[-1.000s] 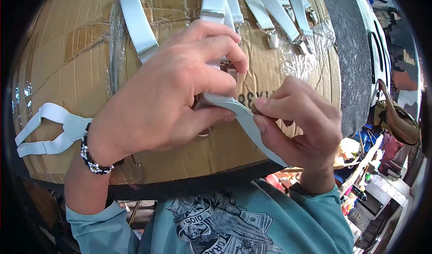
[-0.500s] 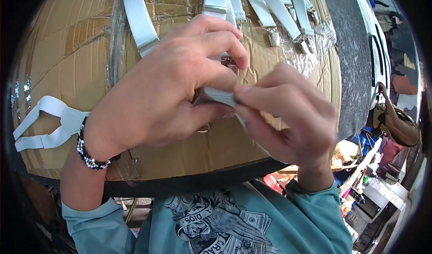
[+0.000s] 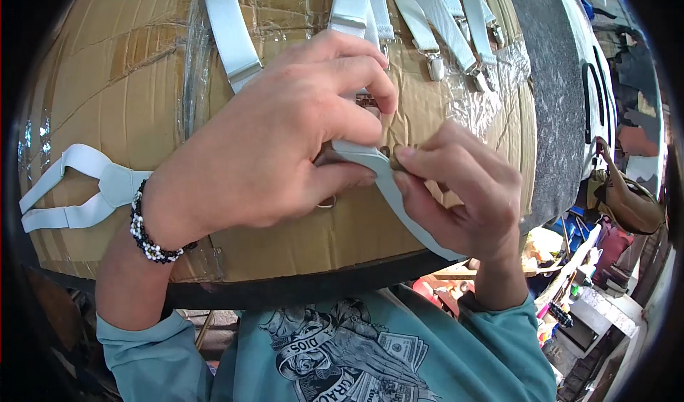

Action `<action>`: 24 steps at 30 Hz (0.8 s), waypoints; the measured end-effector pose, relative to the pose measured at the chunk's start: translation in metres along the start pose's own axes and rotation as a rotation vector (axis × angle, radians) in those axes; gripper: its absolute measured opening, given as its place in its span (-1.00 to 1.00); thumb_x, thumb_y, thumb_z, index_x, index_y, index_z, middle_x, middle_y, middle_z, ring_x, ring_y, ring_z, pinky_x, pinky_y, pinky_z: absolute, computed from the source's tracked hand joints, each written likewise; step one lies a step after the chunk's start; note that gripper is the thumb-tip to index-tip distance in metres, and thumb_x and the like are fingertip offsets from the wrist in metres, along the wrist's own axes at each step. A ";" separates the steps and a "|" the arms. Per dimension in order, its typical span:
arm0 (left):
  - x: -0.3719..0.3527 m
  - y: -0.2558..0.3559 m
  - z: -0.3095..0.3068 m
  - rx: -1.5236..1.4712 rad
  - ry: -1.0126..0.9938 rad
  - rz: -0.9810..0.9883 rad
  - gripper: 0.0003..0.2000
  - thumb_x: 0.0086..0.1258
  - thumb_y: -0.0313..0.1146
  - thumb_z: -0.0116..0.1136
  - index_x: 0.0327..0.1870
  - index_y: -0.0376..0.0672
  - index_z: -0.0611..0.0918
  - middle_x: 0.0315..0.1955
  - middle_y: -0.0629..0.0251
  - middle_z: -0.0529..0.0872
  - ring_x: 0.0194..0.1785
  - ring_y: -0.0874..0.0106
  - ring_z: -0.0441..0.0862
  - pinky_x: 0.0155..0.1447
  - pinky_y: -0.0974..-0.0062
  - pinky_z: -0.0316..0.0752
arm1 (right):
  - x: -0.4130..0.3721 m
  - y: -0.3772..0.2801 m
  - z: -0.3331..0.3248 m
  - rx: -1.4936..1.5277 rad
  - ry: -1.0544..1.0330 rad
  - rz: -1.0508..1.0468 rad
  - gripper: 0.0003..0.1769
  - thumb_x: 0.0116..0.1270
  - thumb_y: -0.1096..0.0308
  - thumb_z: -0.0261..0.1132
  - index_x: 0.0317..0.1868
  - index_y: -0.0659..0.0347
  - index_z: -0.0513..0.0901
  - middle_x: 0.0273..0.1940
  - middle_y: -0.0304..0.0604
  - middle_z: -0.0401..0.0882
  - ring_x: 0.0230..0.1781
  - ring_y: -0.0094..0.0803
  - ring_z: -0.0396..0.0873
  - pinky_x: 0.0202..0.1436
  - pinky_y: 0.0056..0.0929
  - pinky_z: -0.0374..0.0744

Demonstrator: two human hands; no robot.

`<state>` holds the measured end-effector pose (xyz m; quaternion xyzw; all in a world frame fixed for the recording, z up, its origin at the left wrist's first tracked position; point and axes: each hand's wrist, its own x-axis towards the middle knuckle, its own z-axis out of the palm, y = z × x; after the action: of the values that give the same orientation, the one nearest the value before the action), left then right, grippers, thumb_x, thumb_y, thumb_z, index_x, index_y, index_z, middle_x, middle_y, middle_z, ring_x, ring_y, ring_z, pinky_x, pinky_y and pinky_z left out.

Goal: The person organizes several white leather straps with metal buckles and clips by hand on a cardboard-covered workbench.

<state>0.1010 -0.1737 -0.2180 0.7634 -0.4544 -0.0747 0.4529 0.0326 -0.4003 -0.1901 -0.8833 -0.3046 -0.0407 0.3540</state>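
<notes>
My left hand (image 3: 285, 135) is closed, its thumb and index finger pinching a white elastic suspender strap (image 3: 405, 201). The strap runs down to the right, partly behind my right hand. Just right of that pinch is my right hand (image 3: 467, 188), its fingers curled and thumb and index fingertips close together beside the strap; what they hold, if anything, is too small to make out. Under my left hand, small metal parts show only in part. A white suspender piece with a Y-shaped joint (image 3: 120, 187) lies by my left wrist, and its remaining length passes under that hand.
Other white straps (image 3: 427, 10) with metal clips (image 3: 436, 68) lie at the top of the taped cardboard (image 3: 285, 252). A dark rough surface (image 3: 559, 110) borders it on the right. Beyond, at right, are another person's arm (image 3: 627, 199) and cluttered items.
My right fingertips have moved slightly right, apart from my left fingertips, and more of the strap shows between the hands. My left hand keeps its pinch. The view has shifted slightly.
</notes>
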 end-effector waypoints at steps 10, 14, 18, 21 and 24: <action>0.001 -0.002 0.001 -0.051 0.003 0.015 -0.74 -0.06 -0.45 0.53 -0.34 -0.22 0.70 0.03 0.33 0.67 0.37 0.09 0.46 0.37 0.12 0.41 | 0.012 0.001 0.004 0.000 0.095 -0.081 -0.75 -0.01 0.74 0.45 -0.25 0.41 0.71 -0.48 -0.11 0.60 -0.55 -0.40 0.53 -0.53 -0.47 0.41; -0.001 -0.001 0.000 -0.017 0.010 0.003 -0.74 -0.08 -0.45 0.53 -0.34 -0.21 0.69 0.03 0.33 0.66 0.36 0.09 0.46 0.37 0.12 0.42 | 0.007 0.004 -0.007 -0.023 -0.001 -0.078 -0.74 -0.03 0.74 0.46 -0.26 0.41 0.71 -0.48 -0.11 0.61 -0.56 -0.40 0.54 -0.54 -0.47 0.41; 0.000 -0.002 0.002 -0.026 0.012 0.017 -0.74 -0.07 -0.45 0.52 -0.34 -0.22 0.69 0.02 0.32 0.66 0.36 0.10 0.46 0.37 0.13 0.42 | 0.017 -0.005 -0.002 -0.018 0.065 -0.061 -0.74 -0.04 0.73 0.46 -0.28 0.38 0.71 -0.48 -0.10 0.61 -0.55 -0.38 0.55 -0.52 -0.46 0.44; 0.000 -0.002 -0.001 -0.029 -0.008 0.009 -0.74 -0.08 -0.47 0.52 -0.34 -0.21 0.69 0.02 0.32 0.66 0.36 0.10 0.46 0.37 0.14 0.42 | 0.013 0.000 -0.001 -0.050 0.019 -0.069 -0.75 -0.03 0.73 0.46 -0.29 0.38 0.71 -0.48 -0.11 0.60 -0.56 -0.37 0.55 -0.52 -0.46 0.44; 0.000 -0.001 -0.002 -0.028 -0.019 -0.005 -0.73 -0.09 -0.48 0.51 -0.33 -0.21 0.69 0.02 0.32 0.66 0.36 0.10 0.46 0.37 0.14 0.42 | 0.012 -0.002 -0.007 -0.098 -0.025 -0.075 -0.75 -0.04 0.73 0.46 -0.29 0.38 0.71 -0.49 -0.12 0.60 -0.56 -0.37 0.54 -0.52 -0.46 0.43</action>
<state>0.1028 -0.1723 -0.2172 0.7576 -0.4556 -0.0893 0.4589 0.0422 -0.3976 -0.1802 -0.8879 -0.3396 -0.0577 0.3048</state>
